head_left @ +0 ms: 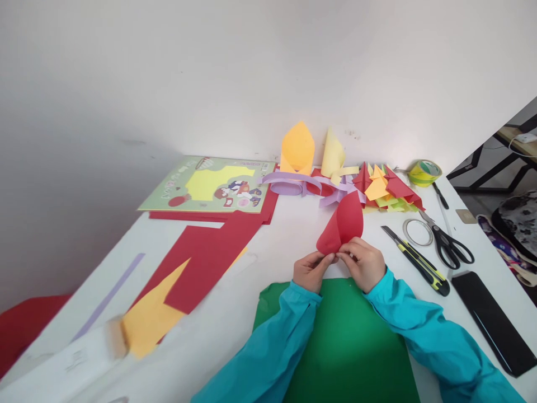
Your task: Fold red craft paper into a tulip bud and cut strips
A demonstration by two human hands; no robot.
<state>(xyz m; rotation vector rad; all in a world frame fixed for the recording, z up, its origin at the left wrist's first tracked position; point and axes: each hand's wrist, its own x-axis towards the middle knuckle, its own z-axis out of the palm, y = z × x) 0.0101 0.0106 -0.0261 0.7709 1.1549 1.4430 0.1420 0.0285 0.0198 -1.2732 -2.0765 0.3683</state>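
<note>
With our left hand (pixel 309 271) and right hand (pixel 363 263) close together, we pinch the lower tip of a red paper cone (pixel 342 224), fingers of both hands clamped on it. The cone rises just beyond our fingers, its open side flaring upward. Nearer to us lies a green sheet (pixel 352 341) on the white table (pixel 210 330). To the right of our fingers we see a utility knife (pixel 415 259), a tape roll (pixel 405 225) and black-handled scissors (pixel 451 246); left of them, red paper (pixel 205 252) overlaps orange paper (pixel 153 319).
</note>
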